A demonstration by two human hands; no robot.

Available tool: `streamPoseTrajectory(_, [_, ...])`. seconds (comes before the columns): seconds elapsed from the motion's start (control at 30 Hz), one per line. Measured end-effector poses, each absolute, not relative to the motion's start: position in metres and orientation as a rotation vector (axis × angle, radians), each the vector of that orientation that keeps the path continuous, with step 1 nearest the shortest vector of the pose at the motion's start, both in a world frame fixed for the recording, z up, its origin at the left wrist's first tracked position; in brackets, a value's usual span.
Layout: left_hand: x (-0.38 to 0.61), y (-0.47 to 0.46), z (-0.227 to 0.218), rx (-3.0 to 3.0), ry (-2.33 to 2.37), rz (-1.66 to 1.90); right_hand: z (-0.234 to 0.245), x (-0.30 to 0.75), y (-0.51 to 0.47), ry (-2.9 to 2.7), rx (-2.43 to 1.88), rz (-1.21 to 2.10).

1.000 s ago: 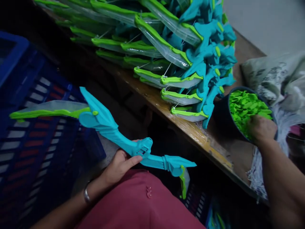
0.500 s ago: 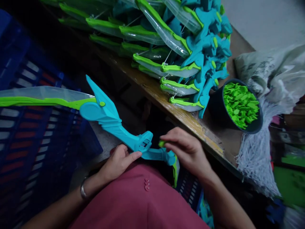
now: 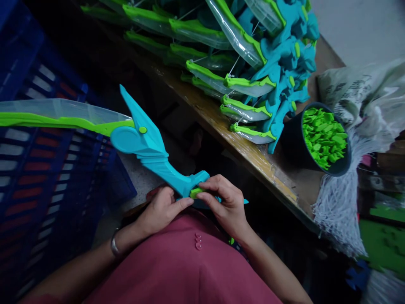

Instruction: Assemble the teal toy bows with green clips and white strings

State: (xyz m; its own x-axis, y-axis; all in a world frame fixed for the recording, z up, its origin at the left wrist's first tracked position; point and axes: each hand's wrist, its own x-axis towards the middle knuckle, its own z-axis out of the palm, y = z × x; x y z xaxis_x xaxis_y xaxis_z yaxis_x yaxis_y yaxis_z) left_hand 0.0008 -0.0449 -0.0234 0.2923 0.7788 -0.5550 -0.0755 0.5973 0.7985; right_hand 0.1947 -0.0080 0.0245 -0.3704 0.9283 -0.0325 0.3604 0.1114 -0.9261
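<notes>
Turquoise bow (image 3: 155, 158): held off the near edge of the table (image 3: 228, 147), not resting on it. Left hand (image 3: 161, 211) curled round its middle, thumb on top. Right hand (image 3: 226, 207) nearly closed, thumb and fingertips pinching a small green piece (image 3: 196, 193) at the bow's opening; seating cannot be told. Main risk: fingertip-only pinch; a slip would probably drop the piece short of the table. Second: if the bow rolls, the piece may enter crooked and jam.

A lime-limbed turquoise bow (image 3: 171, 172) slants down rightward, 1 small green piece (image 3: 196, 193) at its central opening.
</notes>
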Motion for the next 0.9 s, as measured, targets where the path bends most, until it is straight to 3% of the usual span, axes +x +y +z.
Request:
streamPoseTrajectory(0.37, [0.003,-0.042,-0.021,0.893,1.185,0.696,0.031,0.198,0.003,-1.914,-1.490,1.163])
streamPoseTrajectory(0.53, [0.006,-0.040,-0.013,0.914,1.212,0.659,0.030,0.202,0.027,-1.614,-1.455,1.933])
streamPoseTrajectory(0.6, [0.006,-0.039,-0.012,0.915,1.223,0.662,0.027,0.201,0.028,-1.406,-1.454,2.089])
streamPoseTrajectory(0.7, [0.006,-0.038,-0.013,0.918,1.221,0.666,0.021,0.197,0.023,-1.290,-1.454,2.082])
streamPoseTrajectory(0.9, [-0.001,-0.040,-0.021,0.945,1.204,0.668,0.014,0.188,0.021,-1.603,-1.467,1.812])
